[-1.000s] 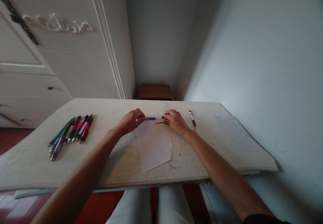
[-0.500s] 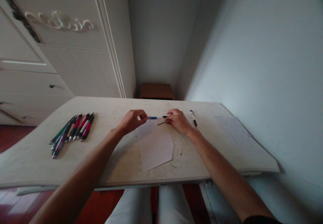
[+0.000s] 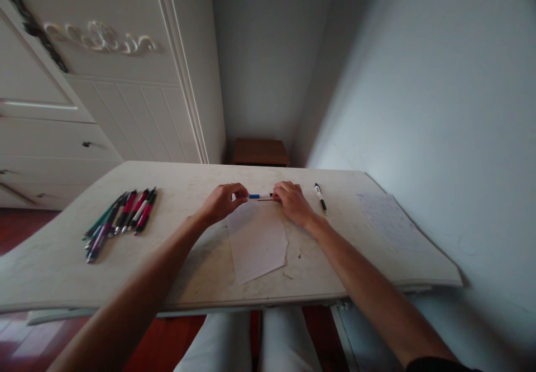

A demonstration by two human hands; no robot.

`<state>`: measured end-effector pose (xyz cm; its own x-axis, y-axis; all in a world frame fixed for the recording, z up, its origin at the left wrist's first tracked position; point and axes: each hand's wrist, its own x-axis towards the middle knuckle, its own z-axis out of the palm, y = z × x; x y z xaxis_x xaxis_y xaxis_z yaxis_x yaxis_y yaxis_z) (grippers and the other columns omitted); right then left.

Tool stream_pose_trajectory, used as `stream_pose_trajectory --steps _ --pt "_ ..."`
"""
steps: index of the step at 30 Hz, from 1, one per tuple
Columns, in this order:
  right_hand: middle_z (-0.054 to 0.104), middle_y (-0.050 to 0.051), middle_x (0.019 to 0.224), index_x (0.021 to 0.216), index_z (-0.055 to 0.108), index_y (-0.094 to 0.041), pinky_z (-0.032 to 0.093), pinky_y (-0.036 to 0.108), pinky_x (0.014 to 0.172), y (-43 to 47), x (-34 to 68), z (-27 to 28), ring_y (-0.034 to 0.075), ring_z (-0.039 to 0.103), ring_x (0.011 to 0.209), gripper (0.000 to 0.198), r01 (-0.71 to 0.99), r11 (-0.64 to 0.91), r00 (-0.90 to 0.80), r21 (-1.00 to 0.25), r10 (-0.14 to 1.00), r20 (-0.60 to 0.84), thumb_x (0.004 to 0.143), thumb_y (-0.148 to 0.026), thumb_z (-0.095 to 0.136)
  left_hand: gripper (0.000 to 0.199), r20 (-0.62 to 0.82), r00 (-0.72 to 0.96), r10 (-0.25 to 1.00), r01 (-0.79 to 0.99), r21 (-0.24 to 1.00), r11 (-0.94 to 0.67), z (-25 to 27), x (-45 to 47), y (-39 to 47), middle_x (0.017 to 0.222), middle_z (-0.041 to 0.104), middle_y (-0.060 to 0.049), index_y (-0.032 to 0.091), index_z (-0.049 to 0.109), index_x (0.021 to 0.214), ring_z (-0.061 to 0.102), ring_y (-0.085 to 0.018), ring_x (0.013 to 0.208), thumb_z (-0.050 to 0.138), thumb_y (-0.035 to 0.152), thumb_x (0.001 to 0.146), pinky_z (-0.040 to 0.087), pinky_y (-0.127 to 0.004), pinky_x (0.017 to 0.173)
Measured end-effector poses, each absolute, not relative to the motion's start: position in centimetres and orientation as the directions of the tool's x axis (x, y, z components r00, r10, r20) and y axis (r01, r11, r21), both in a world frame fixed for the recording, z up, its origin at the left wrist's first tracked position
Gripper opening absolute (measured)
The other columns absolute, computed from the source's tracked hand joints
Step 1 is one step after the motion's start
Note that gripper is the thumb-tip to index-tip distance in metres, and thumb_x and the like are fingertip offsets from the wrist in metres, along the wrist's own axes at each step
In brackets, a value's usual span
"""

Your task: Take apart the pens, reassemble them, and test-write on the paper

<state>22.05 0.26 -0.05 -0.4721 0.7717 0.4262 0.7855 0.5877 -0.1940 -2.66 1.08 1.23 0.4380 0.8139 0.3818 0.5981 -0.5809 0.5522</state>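
Observation:
My left hand (image 3: 226,200) is closed in a pinch at the far middle of the table, with a short blue pen part (image 3: 254,196) sticking out of its fingertips to the right. Facing it, my right hand (image 3: 291,200) is closed over a thin dark stick (image 3: 264,200), which looks like a pen refill. A small black piece (image 3: 271,194) also shows at the right fingertips; whether it joins the blue part, I cannot tell. Just below both hands lies a torn white sheet of paper (image 3: 257,243). To the right rests a white-and-black pen (image 3: 320,198).
Several pens (image 3: 140,210) lie in a group on the left of the white table (image 3: 176,282). At the right, a sheet with handwriting (image 3: 389,221) lies near the wall (image 3: 439,109). A white cabinet (image 3: 138,115) and a brown stool-like surface (image 3: 262,152) stand beyond.
The thin dark stick has swung from slanting to nearly level and sits higher, close under the blue part. My right hand has shifted slightly left, and less of the black piece shows.

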Motion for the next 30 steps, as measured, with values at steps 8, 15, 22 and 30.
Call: stream_pose_trajectory --steps 8,15,22,30 --pt "0.068 0.004 0.085 0.086 0.061 -0.019 0.029 0.035 0.082 0.04 21.62 0.32 0.020 0.058 0.086 0.013 0.770 0.588 -0.455 -0.248 0.779 0.432 0.093 -0.014 0.052 0.015 0.391 0.389 0.834 0.553 0.625 -0.551 1.53 -2.29 0.91 0.078 0.072 -0.002 0.017 0.069 0.081 0.061 -0.014 0.068 0.060 0.029 0.082 0.046 -0.025 0.064" --pt "0.071 0.004 0.090 0.092 0.063 -0.020 0.031 0.034 0.083 0.19 21.57 0.26 0.019 0.061 0.088 0.004 0.747 0.566 -0.384 -0.348 0.796 0.468 0.089 -0.017 0.062 0.015 0.398 0.337 0.853 0.529 0.670 -0.521 1.76 -2.17 0.86 0.079 0.073 -0.004 0.016 0.070 0.080 0.062 -0.015 0.069 0.061 0.029 0.081 0.046 -0.025 0.063" --pt "0.071 0.003 0.088 0.089 0.066 -0.021 0.035 0.035 0.085 0.03 21.67 0.67 0.020 0.063 0.087 0.004 0.705 0.570 -0.355 -0.423 0.799 0.486 0.086 -0.018 0.066 0.015 0.387 0.303 0.871 0.575 0.655 -0.491 1.68 -2.28 0.91 0.079 0.073 -0.004 0.017 0.069 0.080 0.062 -0.015 0.067 0.061 0.029 0.080 0.047 -0.026 0.063" --pt "0.070 0.003 0.087 0.088 0.067 -0.021 0.036 0.034 0.084 0.08 21.67 0.62 0.019 0.062 0.087 0.005 0.693 0.589 -0.368 -0.417 0.785 0.498 0.086 -0.017 0.065 0.016 0.391 0.322 0.862 0.555 0.660 -0.506 1.81 -2.22 0.87 0.078 0.073 -0.004 0.017 0.070 0.079 0.062 -0.015 0.067 0.060 0.030 0.080 0.047 -0.026 0.063"
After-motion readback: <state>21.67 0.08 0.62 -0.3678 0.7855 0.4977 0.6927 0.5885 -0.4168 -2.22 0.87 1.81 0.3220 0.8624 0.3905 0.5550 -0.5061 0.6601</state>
